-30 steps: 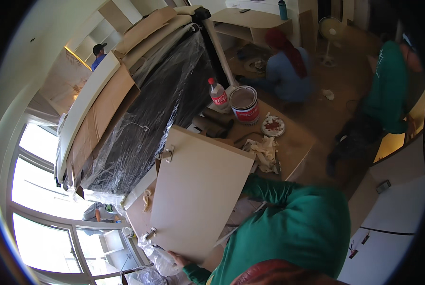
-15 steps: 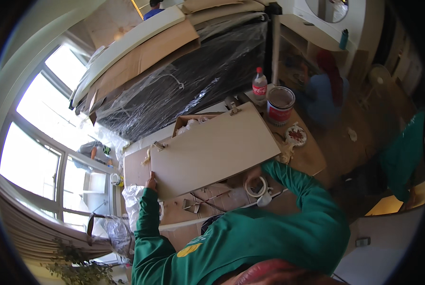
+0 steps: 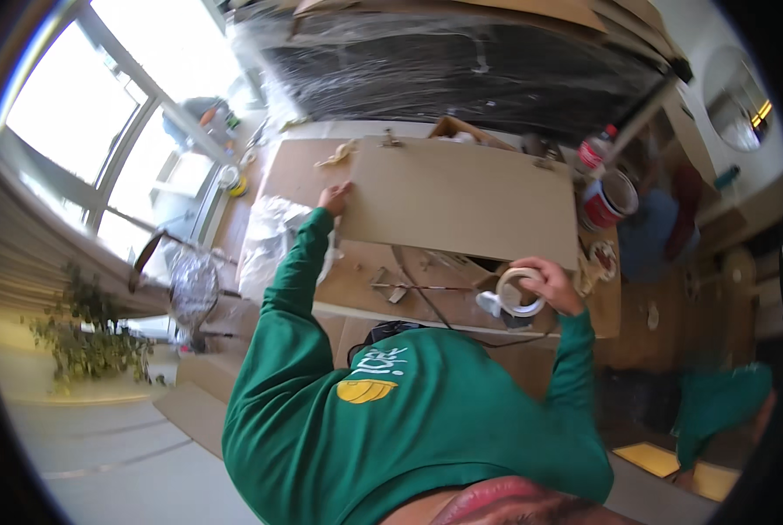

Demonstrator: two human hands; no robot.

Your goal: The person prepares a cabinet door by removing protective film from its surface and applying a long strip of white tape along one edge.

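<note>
Fingers of our left hand (image 3: pixel 333 199) are curling in at the left edge of a flat beige panel (image 3: pixel 461 197), pinching it there; we are unable to tell how far they are reaching underneath. Our right hand (image 3: pixel 551 282) is bending its fingers over the upper right of a roll of tape (image 3: pixel 502 292), gripping the ring just beside the panel's near edge; whether those fingertips are also touching the panel, we are not managing to tell.

The panel is lying over the middle of a brown worktable (image 3: pixel 300 162), its long side running across in front of us, and it is carrying two metal hinges along its far edge, one toward the left (image 3: pixel 390 138) and one toward the right (image 3: pixel 543 164). Behind it, a cardboard box (image 3: pixel 472 131) is partly showing. Crumpled clear plastic (image 3: pixel 273 232) is covering the table's left part. Between the panel and us, a thin rod (image 3: pixel 440 287) is lying near the tape. Toward the right, a paint can (image 3: pixel 608 201) is standing near a red-capped bottle (image 3: pixel 594 151), and a round smeared lid (image 3: pixel 603 255) is resting nearby. Beyond the table, a large dark piece in plastic wrap (image 3: pixel 409 83) is filling the background.
</note>
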